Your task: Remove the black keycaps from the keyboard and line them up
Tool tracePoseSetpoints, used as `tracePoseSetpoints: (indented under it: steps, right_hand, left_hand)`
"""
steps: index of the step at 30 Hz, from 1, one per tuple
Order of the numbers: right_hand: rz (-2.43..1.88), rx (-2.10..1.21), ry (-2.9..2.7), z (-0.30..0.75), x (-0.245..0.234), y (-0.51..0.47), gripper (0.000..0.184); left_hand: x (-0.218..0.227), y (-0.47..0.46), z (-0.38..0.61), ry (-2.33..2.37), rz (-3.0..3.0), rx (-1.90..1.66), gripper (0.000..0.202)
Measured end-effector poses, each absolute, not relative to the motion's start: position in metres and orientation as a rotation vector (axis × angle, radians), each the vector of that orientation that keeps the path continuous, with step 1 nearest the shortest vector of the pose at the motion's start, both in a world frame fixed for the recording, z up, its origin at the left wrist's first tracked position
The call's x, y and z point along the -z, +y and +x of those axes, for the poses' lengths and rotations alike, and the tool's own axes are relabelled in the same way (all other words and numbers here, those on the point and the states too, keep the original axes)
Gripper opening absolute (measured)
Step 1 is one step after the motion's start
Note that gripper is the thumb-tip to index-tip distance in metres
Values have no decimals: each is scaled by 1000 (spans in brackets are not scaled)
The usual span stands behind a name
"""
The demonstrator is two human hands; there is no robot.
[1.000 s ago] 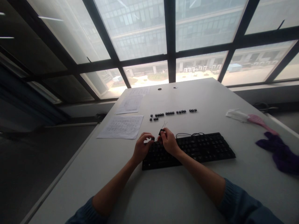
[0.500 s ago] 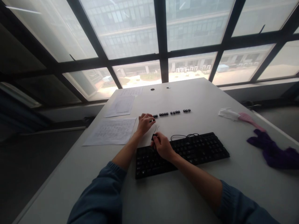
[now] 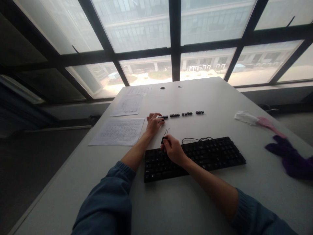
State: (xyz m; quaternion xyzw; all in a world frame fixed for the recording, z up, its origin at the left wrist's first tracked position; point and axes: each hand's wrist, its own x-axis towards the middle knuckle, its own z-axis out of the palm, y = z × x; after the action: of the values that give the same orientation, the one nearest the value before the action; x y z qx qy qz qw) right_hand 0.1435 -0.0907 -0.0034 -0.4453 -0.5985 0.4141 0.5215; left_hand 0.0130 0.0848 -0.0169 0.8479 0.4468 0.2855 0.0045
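My left hand [image 3: 154,125] rests on the white table at the left end of a row of black keycaps [image 3: 174,115]. Its thumb and fingers curl round a few dark keycaps [image 3: 160,121] lying just in front of that row; the fingers partly cover them. A wire keycap puller [image 3: 164,140] with a black handle is held in my right hand [image 3: 173,149], its two thin wire prongs pointing up and away from me. That hand is above the left part of a black keyboard [image 3: 207,158], which lies slightly slanted before me.
Handwritten paper sheets [image 3: 117,132] lie on the left side of the table [image 3: 195,205]. The keyboard's cable [image 3: 195,139] loops behind it. White, pink and purple cloth items [image 3: 290,156] lie to the right. Large windows stand beyond the far edge.
The view has shifted a little, so the table sits higher in the picture. Both hands keep nearly the same places, the left at the keycaps and the right with the puller.
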Motion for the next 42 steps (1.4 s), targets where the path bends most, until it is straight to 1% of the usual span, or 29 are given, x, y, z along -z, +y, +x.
tracePoseSetpoints:
  steps: [3,6,8,11,14,19,24,29,34,38,42]
  right_hand:
    - [-1056,-988,-1434,143,3,-89,17]
    - [-1055,-988,-1414,143,3,-87,16]
    - [-1051,-988,-1383,144,2,-86,16]
    - [-1036,-949,-1281,148,-1,-87,15]
    - [-1035,-837,-1266,156,-5,-90,12]
    - [-1166,-754,-1273,168,-6,-98,6]
    - [-1319,-708,-1207,177,0,-98,9]
    - [-1372,-648,-1230,183,2,-100,9]
    - [-1419,-628,-1228,193,3,-102,8]
    - [-1464,-585,-1209,204,4,-105,11]
    - [-1476,-550,-1187,221,3,-111,12]
  left_hand:
    - [15,85,13,1409,2672,-861,14]
    - [14,86,14,1421,2669,-868,24]
    - [14,86,15,1431,2653,-921,27]
    - [13,88,15,1425,2626,-1042,27]
    - [17,93,15,1295,2670,-1134,38]
    - [23,96,19,1234,2692,-1296,40]
    - [18,90,32,1318,2622,-1356,48]
    - [10,83,45,1295,2540,-1366,44]
    - [4,71,50,1154,2543,-1497,42]
    - [-4,51,55,1113,2553,-1512,42]
    - [-8,26,59,1075,2510,-1518,36]
